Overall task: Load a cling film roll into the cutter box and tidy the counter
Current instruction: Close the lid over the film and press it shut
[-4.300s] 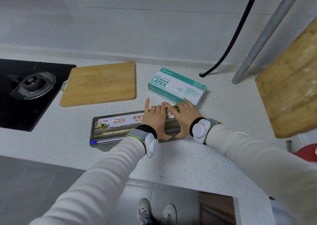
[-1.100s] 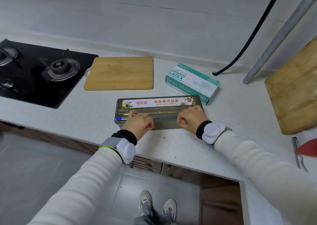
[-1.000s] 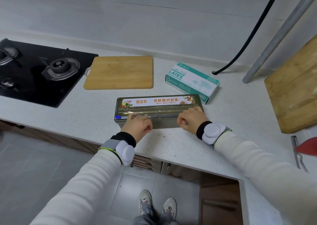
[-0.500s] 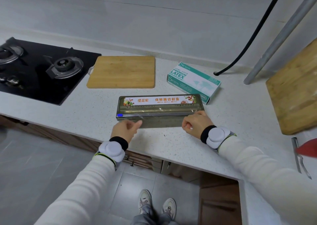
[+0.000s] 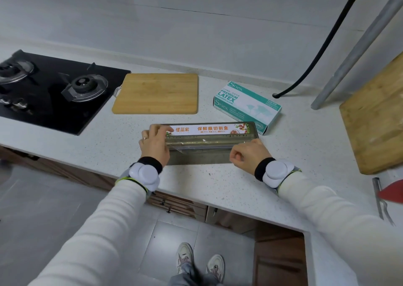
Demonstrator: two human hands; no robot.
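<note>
The cutter (image 5: 209,133) lies lengthwise near the front edge of the bench (image 5: 104,148), with its printed lid strip facing up. The roll (image 5: 202,141) already sits inside it and shows as a pale cylinder along the slot.

The left hand (image 5: 153,142) grasps the cutter's left end, fingers draped over the top and thumb at the front. This probably pins the light housing down so it cannot slide or tip while the film is worked. The right hand (image 5: 247,154) is clenched at the right front corner, knuckles toward the camera. It seems to pinch the edge of the film (image 5: 196,150), a faint glossy sheet drawn over the front lip, though the film is too clear to confirm the pinch. Holding at both ends would keep the sheet flat and square to the blade track instead of bunching.

Loading looks nearly done. What is likely left is seating or trimming the film and then tidying.

A glove box (image 5: 246,104) sits just behind the cutter's right end, close to touching it. A cutting board (image 5: 157,93) lies flat farther back on the left, beside the hob (image 5: 54,89). A second board (image 5: 375,115) overhangs the bench on the right.
</note>
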